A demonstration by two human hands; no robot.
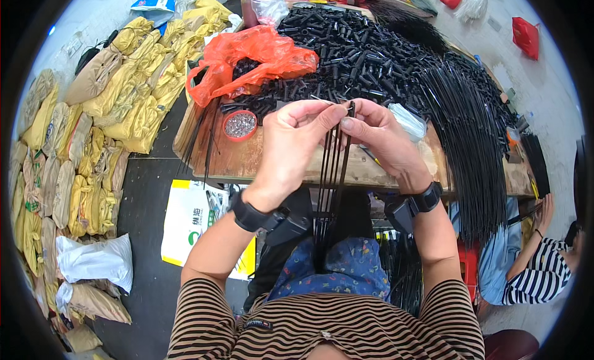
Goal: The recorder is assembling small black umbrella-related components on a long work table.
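Note:
Above the table's near edge, my left hand (288, 146) and my right hand (387, 140) meet fingertip to fingertip. Both are closed in a pinch at the top of a bundle of thin black ribs (330, 168), which look like umbrella ribs. The bundle hangs down towards my lap and a blue patterned cloth (328, 267). A thin silver wire (320, 99) sticks out at the fingertips. My right fingers are at the upper end of a thicker black strip; exactly how the wire joins the ribs is hidden. Left of my hands stands a red dish (241, 138) of small metal pieces (240, 123).
A heap of black tubular parts (352, 47) covers the wooden table (247, 162), with an orange-red plastic bag (266, 47) over it. Long black ribs (473, 168) overhang the right edge. Yellow sacks (133, 112) are piled left. A person in striped clothing (544, 267) is at right.

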